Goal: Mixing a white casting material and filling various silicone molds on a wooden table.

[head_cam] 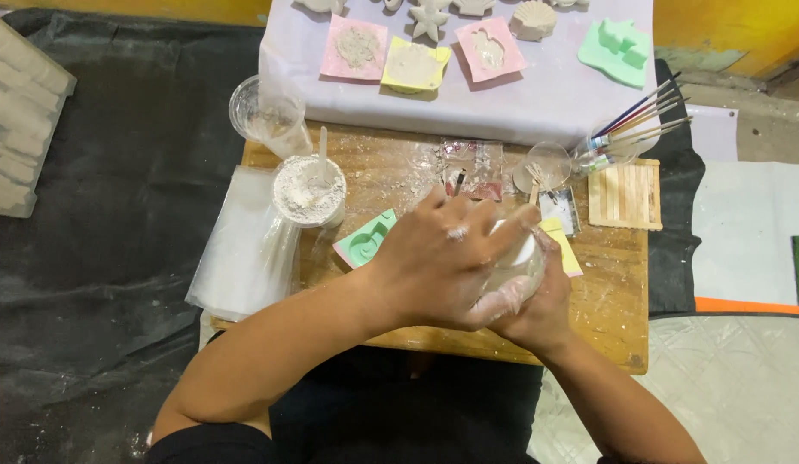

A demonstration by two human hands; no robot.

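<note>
Two hands meet over the middle of a small wooden worktop (391, 167) dusted with white powder. From the left: a stack of clear plastic bags (240, 245) overhangs the worktop's left edge; behind it stands an empty clear plastic cup (266, 112), and just to its right a second cup filled with white powder (309, 191), a white spoon handle rising from it. A green mould (365, 242) with a spiral hollow lies just beside the left hand (442, 258), partly covered by it. That hand, powder-smeared, is clasped over the top of a clear plastic cup (515, 268), fingers wrapped round its rim. The right hand (537, 305) grasps the same cup from below and behind; the cup is held just above the front centre of the worktop, near the person's body. A yellow mould (567, 245) shows beside the cup. Further right lie a tipped clear cup (544, 165), a bundle of paintbrushes (636, 125) and a mat of wooden sticks (625, 195). Along the rear, a white sheet (545, 94) carries pink, yellow and green moulds and grey shell-shaped casts.
</note>
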